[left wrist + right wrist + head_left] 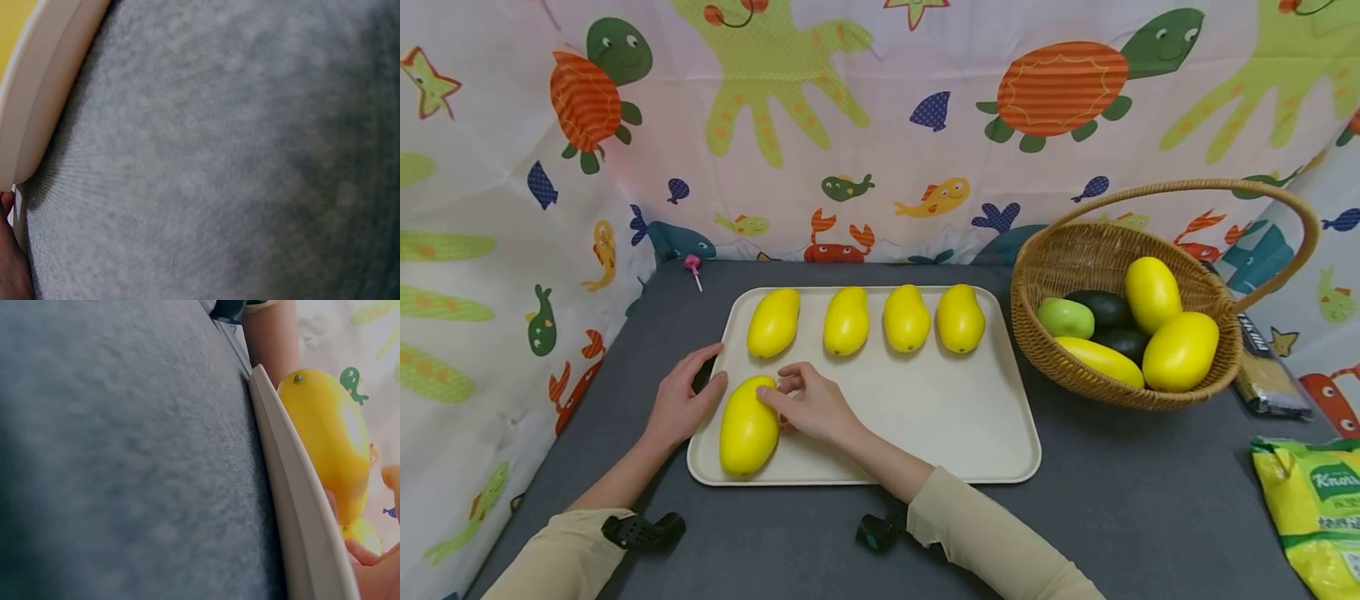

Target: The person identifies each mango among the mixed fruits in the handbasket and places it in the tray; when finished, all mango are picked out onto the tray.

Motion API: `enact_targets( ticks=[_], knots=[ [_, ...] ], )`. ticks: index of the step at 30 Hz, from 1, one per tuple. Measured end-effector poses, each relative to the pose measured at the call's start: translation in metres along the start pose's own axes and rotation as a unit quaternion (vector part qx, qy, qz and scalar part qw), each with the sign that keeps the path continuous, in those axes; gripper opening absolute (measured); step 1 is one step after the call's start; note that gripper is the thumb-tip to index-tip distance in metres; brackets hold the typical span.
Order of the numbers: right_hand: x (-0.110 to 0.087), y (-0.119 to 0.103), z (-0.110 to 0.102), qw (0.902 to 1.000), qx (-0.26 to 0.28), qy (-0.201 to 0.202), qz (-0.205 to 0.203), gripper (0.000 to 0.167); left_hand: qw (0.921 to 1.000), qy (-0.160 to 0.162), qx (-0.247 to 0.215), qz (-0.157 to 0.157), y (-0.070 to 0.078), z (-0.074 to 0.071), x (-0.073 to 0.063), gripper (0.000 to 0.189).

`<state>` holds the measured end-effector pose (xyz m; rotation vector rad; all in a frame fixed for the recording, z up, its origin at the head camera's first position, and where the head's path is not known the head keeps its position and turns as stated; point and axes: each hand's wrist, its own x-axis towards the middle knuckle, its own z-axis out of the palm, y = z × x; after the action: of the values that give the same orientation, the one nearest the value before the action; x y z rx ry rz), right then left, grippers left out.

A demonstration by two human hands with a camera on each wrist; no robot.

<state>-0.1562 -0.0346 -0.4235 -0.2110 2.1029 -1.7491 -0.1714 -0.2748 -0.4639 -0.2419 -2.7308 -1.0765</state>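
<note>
A large yellow mango-shaped fruit (748,429) lies at the front left of a cream tray (895,417). My right hand (812,404) grips its upper right end, the thumb over its skin and the other fingers bent beside it. In the right wrist view the fruit (328,437) shows a small green stem spot, with fingers close at its lower end. My left hand (685,396) rests at the tray's left rim, fingers extended along the edge, thumb over the rim near the fruit. Several smaller yellow mangoes (846,321) stand in a row along the tray's back.
A wicker basket (1037,333) at the right holds yellow, green and dark fruits under a tall handle. Beside it lie a flat packet (1270,383) and a yellow-green Knorr bag (1311,500). A pink lollipop (692,265) lies at the back left, before a printed curtain (880,133).
</note>
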Motion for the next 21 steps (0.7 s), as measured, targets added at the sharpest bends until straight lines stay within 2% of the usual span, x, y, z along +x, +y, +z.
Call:
enact_targets(
  ticks=[7, 11, 15, 21],
  knots=[
    [-0.009, 0.009, -0.012, 0.9961, 0.088, 0.004, -0.004, 0.034, 1.0000, 0.002, 0.004, 0.007, 0.002, -0.001, 0.000, 0.049],
    [-0.020, 0.012, -0.028, 0.9924, 0.122, -0.018, 0.006, 0.025, 1.0000, 0.001, 0.005, 0.009, 0.003, -0.001, 0.000, 0.049],
    [-0.036, 0.010, -0.051, 0.9907, 0.130, -0.033, 0.022, 0.024, 0.9999, 0.004, 0.005, 0.012, 0.004, 0.000, 0.000, 0.048],
    [-0.062, -0.002, -0.092, 0.9926, 0.117, -0.028, 0.019, 0.029, 0.9999, 0.007, 0.011, 0.011, 0.005, 0.000, -0.001, 0.048]
  ],
)
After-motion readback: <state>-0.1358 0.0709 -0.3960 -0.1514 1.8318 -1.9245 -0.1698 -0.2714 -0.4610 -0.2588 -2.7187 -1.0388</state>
